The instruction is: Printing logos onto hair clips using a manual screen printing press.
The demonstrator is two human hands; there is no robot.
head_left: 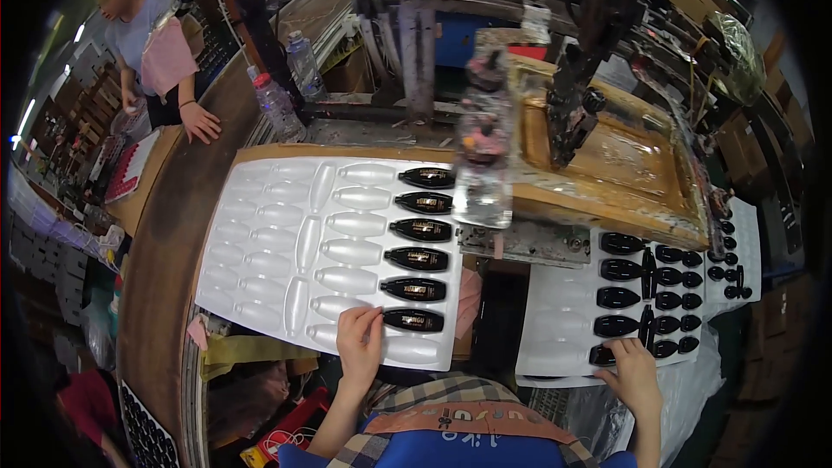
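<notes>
My left hand [360,348] is at the front of a white moulded tray [350,253], thumb and fingertips pinched at the narrow tip of a glossy black bottle [413,321] lying in its hollow. Gold print marks this bottle and the row of black bottles [416,257] behind it, along the tray's right side. To the right, my right hand [634,374] has its fingers curled onto a plain black bottle [601,354] in a second white tray [555,316]. Its fingertips partly cover that bottle. More plain black bottles [618,297] and smaller black pieces [666,300] fill that tray's right part.
A wooden printing frame [607,182] on a machine arm [576,78] overhangs the space between and behind the trays. Two clear plastic bottles, one red-capped [277,108], stand at the back left. Another person [152,43] stands far left, a hand on the brown table [160,295].
</notes>
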